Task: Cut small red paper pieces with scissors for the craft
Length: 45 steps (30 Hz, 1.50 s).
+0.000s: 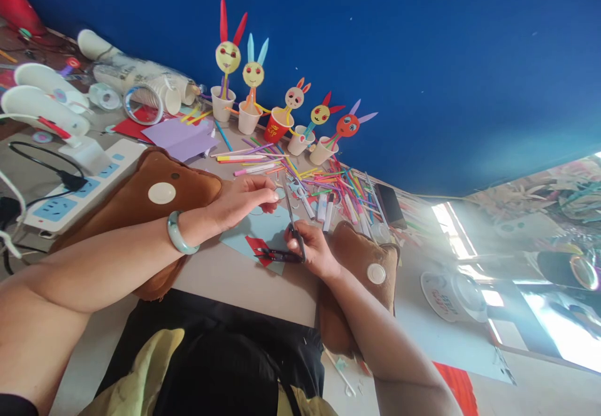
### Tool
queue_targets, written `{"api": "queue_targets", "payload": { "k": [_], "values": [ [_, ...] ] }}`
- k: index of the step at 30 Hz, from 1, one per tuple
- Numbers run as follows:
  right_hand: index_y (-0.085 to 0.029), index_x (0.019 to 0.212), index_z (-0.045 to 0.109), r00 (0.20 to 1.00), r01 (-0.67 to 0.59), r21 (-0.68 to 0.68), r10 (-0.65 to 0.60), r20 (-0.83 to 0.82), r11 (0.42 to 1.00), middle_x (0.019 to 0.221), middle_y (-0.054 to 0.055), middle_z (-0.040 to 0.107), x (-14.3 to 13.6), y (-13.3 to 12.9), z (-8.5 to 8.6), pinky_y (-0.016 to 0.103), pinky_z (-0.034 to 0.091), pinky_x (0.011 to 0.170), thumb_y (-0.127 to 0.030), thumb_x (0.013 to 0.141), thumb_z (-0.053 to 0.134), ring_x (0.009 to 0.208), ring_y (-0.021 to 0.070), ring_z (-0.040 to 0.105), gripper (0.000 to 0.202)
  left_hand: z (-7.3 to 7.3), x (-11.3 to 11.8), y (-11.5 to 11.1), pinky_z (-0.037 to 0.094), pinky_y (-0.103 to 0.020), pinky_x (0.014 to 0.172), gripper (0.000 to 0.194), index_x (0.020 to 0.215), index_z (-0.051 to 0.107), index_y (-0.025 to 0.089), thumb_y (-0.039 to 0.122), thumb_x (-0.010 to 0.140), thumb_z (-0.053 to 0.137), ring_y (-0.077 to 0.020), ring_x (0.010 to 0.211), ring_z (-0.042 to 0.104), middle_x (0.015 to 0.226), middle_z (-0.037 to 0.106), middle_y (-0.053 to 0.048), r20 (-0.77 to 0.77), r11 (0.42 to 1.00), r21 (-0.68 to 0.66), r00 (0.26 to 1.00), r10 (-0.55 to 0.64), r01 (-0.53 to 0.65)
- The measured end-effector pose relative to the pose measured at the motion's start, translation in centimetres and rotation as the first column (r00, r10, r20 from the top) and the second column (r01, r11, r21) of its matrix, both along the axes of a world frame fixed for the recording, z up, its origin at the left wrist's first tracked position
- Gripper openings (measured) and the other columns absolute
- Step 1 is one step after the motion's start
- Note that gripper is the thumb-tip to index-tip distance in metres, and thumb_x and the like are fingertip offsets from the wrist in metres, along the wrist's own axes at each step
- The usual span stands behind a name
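Observation:
My right hand (312,247) is closed round the black handle of a pair of scissors (290,206), whose blades point up and away beside my left hand. Thumb and fingers pinched, my left hand (251,198) holds a small light-blue paper piece (280,193) near the blades. Beneath both hands lies a light-blue paper sheet (239,238), with a red paper piece (256,242) on it. A second, small black-handled pair of snips (279,255) lies over the red piece, just left of my right hand.
Several cups with paper rabbit faces, one a red cup (278,129), line the blue wall. Coloured sticks and markers (322,206) lie in front. Brown cushions (157,181) flank my arms; a power strip (79,191) is at left.

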State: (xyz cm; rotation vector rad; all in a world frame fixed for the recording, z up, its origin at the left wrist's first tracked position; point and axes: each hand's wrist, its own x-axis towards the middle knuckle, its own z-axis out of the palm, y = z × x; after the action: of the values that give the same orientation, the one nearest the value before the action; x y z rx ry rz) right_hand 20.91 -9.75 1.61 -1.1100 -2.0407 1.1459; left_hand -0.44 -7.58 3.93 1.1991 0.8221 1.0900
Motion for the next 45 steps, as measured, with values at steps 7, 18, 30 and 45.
{"api": "queue_targets", "payload": {
  "k": [7,18,30,45],
  "values": [
    [-0.019,0.061,0.052,0.999,-0.041,0.014,0.041,-0.006,0.999,0.061,0.001,0.052,0.16,-0.01,0.03,0.030,0.033,0.064,-0.079,0.076,0.054,0.064,0.0150,0.042,0.062,0.62,0.01,-0.25,0.043,-0.027,0.067,0.015,0.059,0.056,0.017,0.026,0.071,0.059,-0.0125,0.064,0.054,0.058,0.058,0.001,-0.090,0.999,0.039,0.996,0.015,-0.012],
    [-0.019,0.060,0.052,0.999,-0.048,0.037,0.047,0.008,0.998,0.058,0.000,0.051,0.02,-0.04,0.14,0.031,0.034,0.065,-0.080,0.076,0.053,0.064,0.0150,0.041,0.063,0.93,0.13,-0.26,0.042,-0.026,0.065,0.014,0.057,0.054,0.017,0.026,0.067,0.057,-0.0117,0.062,0.052,0.057,0.056,0.001,-0.129,0.999,0.044,0.991,0.020,-0.014],
    [-0.019,0.058,0.051,0.999,-0.032,0.026,0.031,0.010,0.999,0.057,0.000,0.051,0.07,0.05,-0.27,0.031,0.033,0.065,-0.079,0.075,0.055,0.063,0.0145,0.041,0.063,0.48,0.14,-0.16,0.042,-0.025,0.065,0.011,0.060,0.055,0.017,0.025,0.067,0.057,-0.0115,0.062,0.052,0.057,0.058,0.002,-0.121,0.998,0.053,0.992,0.022,-0.015],
    [-0.019,0.058,0.050,0.999,-0.036,0.036,0.036,0.002,0.999,0.058,0.001,0.052,0.05,-0.06,0.02,0.031,0.033,0.064,-0.079,0.076,0.054,0.063,0.0148,0.040,0.062,0.74,0.16,-0.17,0.043,-0.025,0.065,0.010,0.060,0.054,0.018,0.024,0.066,0.057,-0.0116,0.062,0.053,0.057,0.057,0.002,-0.124,0.999,0.029,0.992,0.033,-0.029]
  ]
}}
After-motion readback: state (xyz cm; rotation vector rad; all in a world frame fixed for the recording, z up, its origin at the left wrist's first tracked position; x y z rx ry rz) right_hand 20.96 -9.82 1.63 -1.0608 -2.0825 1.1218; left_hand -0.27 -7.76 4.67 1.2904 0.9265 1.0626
